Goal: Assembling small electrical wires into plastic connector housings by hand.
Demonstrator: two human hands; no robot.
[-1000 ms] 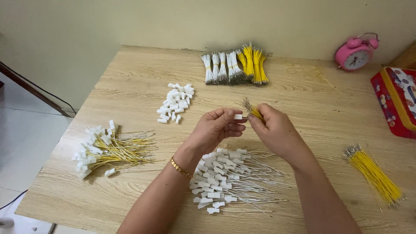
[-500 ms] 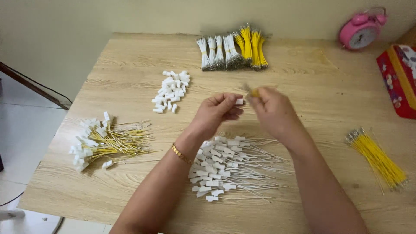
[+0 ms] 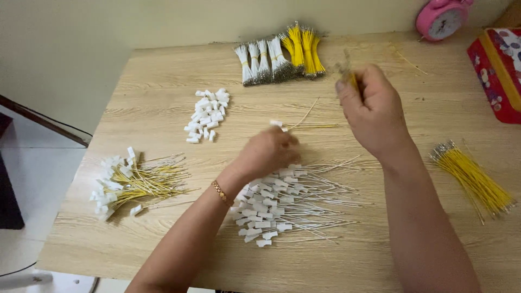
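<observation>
Head view: the left hand (image 3: 268, 152) pinches a white plug with yellow wire (image 3: 296, 124) mid-surface; the right hand (image 3: 374, 111), raised nearer the far edge, is closed on yellow wires (image 3: 351, 80).

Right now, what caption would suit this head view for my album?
Left hand holds a white connector with its wire; right hand lifts yellow wires above the wooden table.

Pink alarm clock (image 3: 440, 19) at the surface's (image 3: 163, 103) far edge; red patterned box (image 3: 496, 70) just right of it, bundled white and yellow wires (image 3: 279, 54) left of it.
</observation>
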